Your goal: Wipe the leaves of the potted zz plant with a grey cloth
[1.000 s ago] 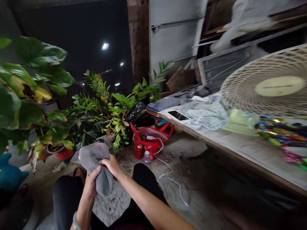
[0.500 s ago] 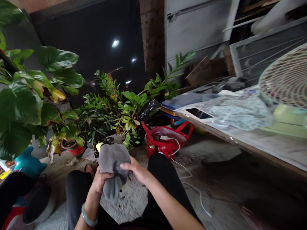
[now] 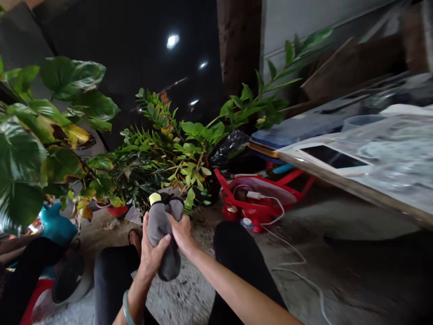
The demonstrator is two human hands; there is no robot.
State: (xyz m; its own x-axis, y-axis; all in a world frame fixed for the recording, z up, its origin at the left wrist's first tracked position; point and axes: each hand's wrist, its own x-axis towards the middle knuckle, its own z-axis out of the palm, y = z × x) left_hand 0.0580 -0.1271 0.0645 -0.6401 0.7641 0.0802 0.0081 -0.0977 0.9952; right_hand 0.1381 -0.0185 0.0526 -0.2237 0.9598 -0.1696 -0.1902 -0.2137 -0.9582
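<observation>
Between my knees I hold a soft grey cloth piece [image 3: 171,264] with dark-edged lobes at its top and a pale yellow bit [image 3: 155,198] sticking out there; its exact kind does not show. My left hand [image 3: 151,253], with a pale green bangle on the wrist, is wrapped round its left side, thumb across the front. The fingers of my right hand [image 3: 182,232] close on its upper right part, some of them hidden by the cloth.
A red bag [image 3: 260,198] with a white charger and cable [image 3: 297,257] stands on the floor. To the right is a table [image 3: 324,180] bearing a white tablet [image 3: 333,158]. Potted plants [image 3: 196,149] stand ahead. At left are another person's leg [image 3: 30,266] and a dark basin [image 3: 69,280].
The grey cloth is now gathered narrower, and its dark-edged lobes show at the top. My right hand has shifted inward along it; my left thumb lies higher. The view has turned and tilted down slightly.
</observation>
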